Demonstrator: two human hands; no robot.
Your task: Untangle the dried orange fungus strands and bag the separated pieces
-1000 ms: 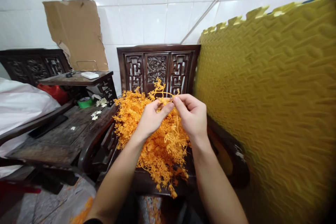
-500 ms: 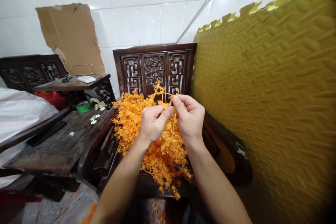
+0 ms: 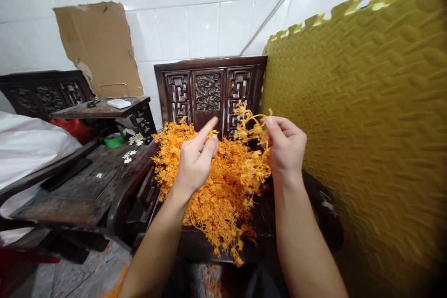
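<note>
A big heap of orange artificial flower sprigs (image 3: 216,191) lies on the seat of a dark carved wooden chair (image 3: 209,63). My right hand (image 3: 287,144), closed, pinches the stem of an orange plastic sprig (image 3: 254,167) that hangs to its left, over the heap's right side. Above the heap's middle is my left hand (image 3: 197,156), its index finger stretched out. A small orange piece (image 3: 213,135) shows between that hand's thumb and fingers. The two hands are apart.
Yellow foam mats (image 3: 349,93) stand upright close on the right. On the left, a side table (image 3: 115,109) holds a white box and a torn cardboard sheet (image 3: 101,46). Green tape (image 3: 114,139) and several small pale pieces (image 3: 129,156) lie on the neighbouring wooden seat.
My hands have drawn apart from where they met over the heap. The right moved right with the sprig; the left moved slightly left with a small orange piece.
</note>
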